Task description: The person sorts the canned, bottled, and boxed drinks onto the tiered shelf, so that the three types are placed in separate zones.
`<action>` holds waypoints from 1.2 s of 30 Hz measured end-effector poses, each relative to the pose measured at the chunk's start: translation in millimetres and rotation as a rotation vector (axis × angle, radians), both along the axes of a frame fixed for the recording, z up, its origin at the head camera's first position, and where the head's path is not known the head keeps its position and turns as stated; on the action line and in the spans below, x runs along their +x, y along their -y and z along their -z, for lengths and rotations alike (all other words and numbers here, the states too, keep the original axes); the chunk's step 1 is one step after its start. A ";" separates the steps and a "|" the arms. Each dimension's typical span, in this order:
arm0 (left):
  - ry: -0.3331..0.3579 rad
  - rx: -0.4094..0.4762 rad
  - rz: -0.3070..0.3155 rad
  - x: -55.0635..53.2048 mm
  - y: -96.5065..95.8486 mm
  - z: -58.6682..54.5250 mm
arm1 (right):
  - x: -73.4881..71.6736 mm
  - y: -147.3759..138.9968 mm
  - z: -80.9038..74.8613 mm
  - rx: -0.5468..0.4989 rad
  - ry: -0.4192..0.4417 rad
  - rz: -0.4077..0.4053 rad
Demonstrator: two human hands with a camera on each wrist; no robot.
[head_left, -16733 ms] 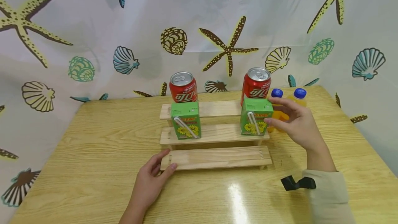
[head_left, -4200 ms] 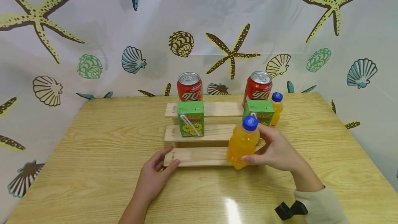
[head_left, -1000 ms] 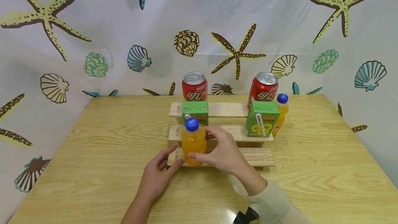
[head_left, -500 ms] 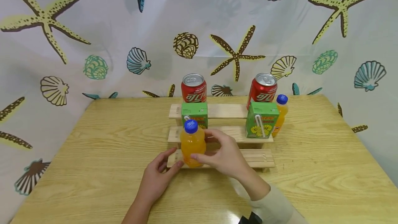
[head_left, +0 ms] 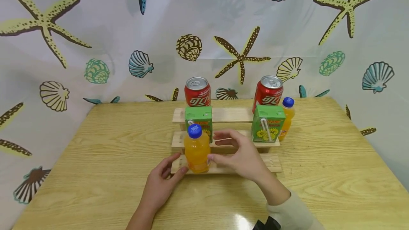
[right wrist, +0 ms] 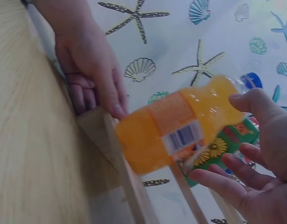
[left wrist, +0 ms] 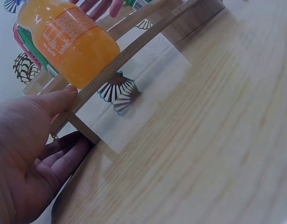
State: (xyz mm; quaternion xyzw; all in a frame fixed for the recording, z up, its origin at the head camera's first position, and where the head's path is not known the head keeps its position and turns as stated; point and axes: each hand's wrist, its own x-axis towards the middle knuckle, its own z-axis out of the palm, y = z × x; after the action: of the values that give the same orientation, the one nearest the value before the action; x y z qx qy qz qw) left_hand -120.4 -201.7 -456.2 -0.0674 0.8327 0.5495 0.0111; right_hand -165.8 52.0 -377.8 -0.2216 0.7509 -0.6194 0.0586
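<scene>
An orange drink bottle (head_left: 197, 152) with a blue cap stands upright at the left end of the lowest step of a three-step wooden rack (head_left: 270, 162). My right hand (head_left: 246, 157) is beside it, fingers spread and loosely bent around no object; its thumb tip is close to the bottle, and I cannot tell if it touches. My left hand (head_left: 161, 184) grips the left end of that lowest step. In the left wrist view the left thumb (left wrist: 64, 99) presses the step near the bottle's base, while the other fingers reach underneath.
Two green juice boxes (head_left: 268, 123) stand on the middle step, the left one partly hidden by the bottle. Two red soda cans (head_left: 197, 93) are on the top step. A second orange bottle (head_left: 288, 118) stands behind the right box. A patterned cloth (head_left: 112, 27) hangs behind the table (head_left: 121, 134).
My right hand brought the bottle from the right to the rack's left end, then released it and drew slightly rightward. The left hand keeps its hold on the rack.
</scene>
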 end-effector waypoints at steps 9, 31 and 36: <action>0.016 -0.001 0.001 -0.1 0.6 -0.4 | -7.3 -19.4 -9.8 -0.024 -0.018 0.009; 0.017 -0.011 0.000 -1.5 -1.1 0.1 | -7.1 -30.7 -19.0 -0.056 -0.052 0.063; 0.023 -0.007 -0.003 -1.4 -0.4 0.6 | -5.6 -31.9 -22.4 -0.059 -0.050 0.067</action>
State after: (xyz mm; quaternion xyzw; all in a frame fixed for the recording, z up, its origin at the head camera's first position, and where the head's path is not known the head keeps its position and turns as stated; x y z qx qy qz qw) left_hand -121.8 -201.3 -456.8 -0.0751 0.8342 0.5460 0.0197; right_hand -171.4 83.9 -355.4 -0.2136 0.7405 -0.6371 0.0124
